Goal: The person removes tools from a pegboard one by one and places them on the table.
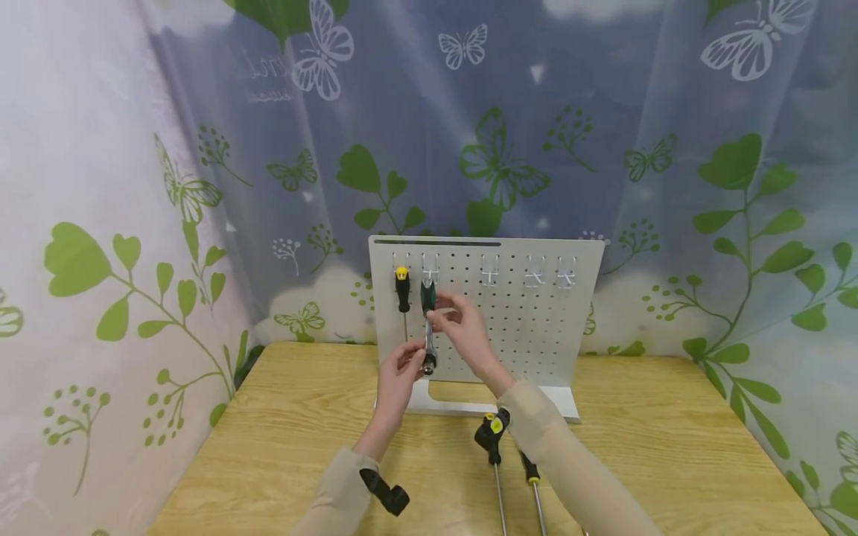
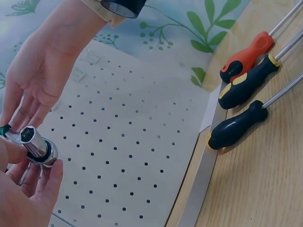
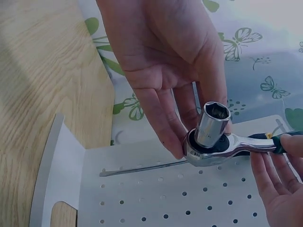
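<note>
A ratchet wrench [image 1: 430, 335] with a green handle and a chrome socket stands upright before the white pegboard [image 1: 536, 327], handle up at the second hook from the left. My left hand [image 1: 395, 380] holds its head from below; in the left wrist view the left fingers [image 2: 53, 182] lie around the socket [image 2: 35, 142]. My right hand [image 1: 465, 335] pinches the wrench near the lower handle, seen in the right wrist view as a hand [image 3: 281, 182] on the green handle [image 3: 284, 142]. Whether the handle rests in the hook is hidden.
A black screwdriver [image 1: 403, 292] with a yellow top hangs left of the wrench. Several more hooks [image 1: 535, 277] stick out on the right. On the wooden table [image 1: 295, 417] lie black screwdrivers [image 1: 529, 469] and an orange one [image 2: 248, 54], near the board's base [image 1: 563, 402].
</note>
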A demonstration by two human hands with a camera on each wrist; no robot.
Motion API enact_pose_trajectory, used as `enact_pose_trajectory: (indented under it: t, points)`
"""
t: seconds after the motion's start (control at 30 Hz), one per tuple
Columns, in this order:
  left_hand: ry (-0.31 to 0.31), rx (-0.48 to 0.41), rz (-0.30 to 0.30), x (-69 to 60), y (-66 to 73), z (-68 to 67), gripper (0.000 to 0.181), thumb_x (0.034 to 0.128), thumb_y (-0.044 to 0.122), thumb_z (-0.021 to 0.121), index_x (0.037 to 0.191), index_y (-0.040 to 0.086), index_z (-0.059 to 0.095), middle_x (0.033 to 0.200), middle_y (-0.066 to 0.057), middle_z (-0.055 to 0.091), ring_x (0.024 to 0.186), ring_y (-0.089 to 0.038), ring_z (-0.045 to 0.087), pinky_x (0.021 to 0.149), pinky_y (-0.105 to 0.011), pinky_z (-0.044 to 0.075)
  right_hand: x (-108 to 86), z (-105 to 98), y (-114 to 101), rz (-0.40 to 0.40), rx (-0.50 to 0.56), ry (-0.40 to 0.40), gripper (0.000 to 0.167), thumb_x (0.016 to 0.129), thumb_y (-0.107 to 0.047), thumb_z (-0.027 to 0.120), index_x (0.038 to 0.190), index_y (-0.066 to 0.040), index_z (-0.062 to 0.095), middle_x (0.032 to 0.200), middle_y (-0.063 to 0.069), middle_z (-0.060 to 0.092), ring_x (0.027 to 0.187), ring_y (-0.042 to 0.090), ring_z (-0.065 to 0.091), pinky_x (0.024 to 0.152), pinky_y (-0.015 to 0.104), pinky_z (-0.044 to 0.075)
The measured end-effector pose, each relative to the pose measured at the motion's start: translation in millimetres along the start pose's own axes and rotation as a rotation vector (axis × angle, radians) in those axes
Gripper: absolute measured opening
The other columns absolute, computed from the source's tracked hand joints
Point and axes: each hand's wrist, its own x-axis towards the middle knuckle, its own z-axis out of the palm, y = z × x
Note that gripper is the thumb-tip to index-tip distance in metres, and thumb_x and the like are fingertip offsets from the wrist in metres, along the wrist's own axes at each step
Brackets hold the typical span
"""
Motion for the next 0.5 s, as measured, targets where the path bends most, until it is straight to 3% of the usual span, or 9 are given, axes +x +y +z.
enact_pose_trajectory:
  t: [0.17, 0.5]
  points:
    - [-0.031, -0.001, 0.001, -7.1, 1.2, -2.6, 0.031, 0.1041, 0.015, 0.059, 0.126, -0.007, 0.061, 0.117, -0.019, 0.066, 0.094, -0.009, 0.065, 0.083, -0.022, 0.058, -7.6, -2.2, -3.2, -0.01, 0.011, -0.01, 0.043, 0.099, -0.01, 0.066, 0.139, 0.001, 0.054, 0.122, 0.02, 0.064, 0.099, 0.03, 0.069, 0.086, 0.033, 0.061]
    - [-0.089, 0.003, -0.001, -25.8, 6.0, -1.7, 0.027, 0.1019, 0.011, 0.061, 0.122, -0.008, 0.063, 0.114, -0.023, 0.069, 0.098, -0.021, 0.069, 0.084, -0.026, 0.06, -27.4, -7.9, -2.5, 0.039, 0.008, -0.019, 0.045, 0.099, -0.012, 0.066, 0.141, 0.0, 0.053, 0.123, 0.019, 0.063, 0.098, 0.029, 0.068, 0.089, 0.039, 0.061]
